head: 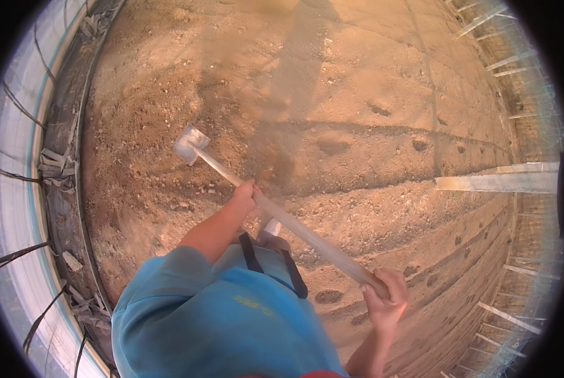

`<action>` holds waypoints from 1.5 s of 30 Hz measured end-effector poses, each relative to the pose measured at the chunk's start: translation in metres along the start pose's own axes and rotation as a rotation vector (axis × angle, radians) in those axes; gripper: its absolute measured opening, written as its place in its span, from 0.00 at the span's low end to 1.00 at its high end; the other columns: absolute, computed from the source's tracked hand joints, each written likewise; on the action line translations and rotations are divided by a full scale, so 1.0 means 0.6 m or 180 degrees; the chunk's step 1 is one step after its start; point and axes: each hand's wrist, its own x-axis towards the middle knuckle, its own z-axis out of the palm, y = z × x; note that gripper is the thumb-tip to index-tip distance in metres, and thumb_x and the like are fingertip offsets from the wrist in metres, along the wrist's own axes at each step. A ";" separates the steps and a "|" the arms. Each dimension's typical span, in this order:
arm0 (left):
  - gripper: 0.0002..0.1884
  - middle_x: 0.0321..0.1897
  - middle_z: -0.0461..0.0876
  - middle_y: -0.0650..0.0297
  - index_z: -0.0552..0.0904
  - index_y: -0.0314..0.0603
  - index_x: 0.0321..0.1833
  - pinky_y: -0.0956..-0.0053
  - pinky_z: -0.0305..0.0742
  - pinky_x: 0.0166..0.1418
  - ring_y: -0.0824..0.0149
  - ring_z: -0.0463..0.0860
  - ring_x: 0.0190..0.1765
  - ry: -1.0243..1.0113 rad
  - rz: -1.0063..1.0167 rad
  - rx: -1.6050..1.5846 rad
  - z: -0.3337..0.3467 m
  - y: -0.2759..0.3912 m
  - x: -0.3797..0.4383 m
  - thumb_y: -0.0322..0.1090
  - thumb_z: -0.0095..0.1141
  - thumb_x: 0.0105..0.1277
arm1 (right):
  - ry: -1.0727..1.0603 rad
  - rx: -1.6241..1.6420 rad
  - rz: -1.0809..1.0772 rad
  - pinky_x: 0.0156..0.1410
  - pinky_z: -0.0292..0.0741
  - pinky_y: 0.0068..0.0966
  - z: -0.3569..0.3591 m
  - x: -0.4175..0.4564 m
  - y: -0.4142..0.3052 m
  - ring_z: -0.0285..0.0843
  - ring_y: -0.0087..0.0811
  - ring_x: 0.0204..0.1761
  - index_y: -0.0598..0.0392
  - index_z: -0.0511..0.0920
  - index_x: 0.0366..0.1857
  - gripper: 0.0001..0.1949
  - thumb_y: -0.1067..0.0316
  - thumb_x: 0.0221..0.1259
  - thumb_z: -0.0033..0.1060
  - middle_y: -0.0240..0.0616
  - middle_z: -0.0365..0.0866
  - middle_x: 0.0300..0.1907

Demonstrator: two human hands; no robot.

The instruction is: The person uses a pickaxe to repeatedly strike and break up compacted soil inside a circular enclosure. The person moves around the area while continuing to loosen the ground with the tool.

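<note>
A long-handled hoe runs diagonally across the view. Its squarish metal blade (190,144) lies on or just above loose brown soil (144,123), left of the centre; which of the two I cannot tell. My left hand (247,193) is closed round the wooden handle (305,231) at its middle. Near the handle's rear end, at the lower right, my right hand (387,297) grips it with the thumb along the near side. Part of a shoe or foot shows beneath the handle.
Furrows and small holes (329,296) mark the soil to the right. A pale post (494,182) stands at the right. Along the left side run a dark pipe or hose (80,141), scraps of sheet material (57,165) and a plastic-film wall (14,198).
</note>
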 end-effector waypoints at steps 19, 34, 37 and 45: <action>0.08 0.24 0.69 0.62 0.68 0.45 0.38 0.69 0.74 0.29 0.65 0.71 0.25 -0.0179 0.0113 -0.1271 -0.099 0.261 -0.047 0.36 0.52 0.72 | -0.0044 0.1110 -0.3455 0.22 0.64 0.23 0.241 0.328 -0.275 0.78 0.27 0.20 0.54 0.79 0.45 0.18 0.53 0.60 0.69 0.37 0.84 0.32; 0.12 0.23 0.72 0.68 0.68 0.44 0.37 0.71 0.79 0.36 0.69 0.74 0.26 -0.0427 0.0186 -0.2671 0.013 0.598 0.054 0.43 0.48 0.76 | -0.1468 0.3847 -0.2765 0.35 0.81 0.32 0.518 0.734 -0.544 0.79 0.33 0.30 0.56 0.71 0.50 0.10 0.64 0.73 0.53 0.44 0.75 0.36; 0.11 0.23 0.72 0.68 0.69 0.44 0.37 0.71 0.80 0.36 0.69 0.75 0.27 -0.0463 0.0185 -0.2974 0.088 0.691 0.111 0.42 0.46 0.78 | -0.2359 0.4413 -0.2674 0.32 0.78 0.32 0.619 0.932 -0.588 0.76 0.31 0.27 0.54 0.71 0.51 0.10 0.64 0.73 0.53 0.40 0.73 0.33; 0.11 0.20 0.70 0.70 0.70 0.48 0.33 0.59 0.80 0.48 0.67 0.75 0.28 0.0498 0.0166 -0.3287 0.261 0.965 0.388 0.40 0.44 0.75 | -0.2878 0.5336 -0.1611 0.28 0.75 0.26 0.974 1.425 -0.604 0.73 0.27 0.24 0.61 0.70 0.41 0.06 0.80 0.65 0.53 0.41 0.73 0.28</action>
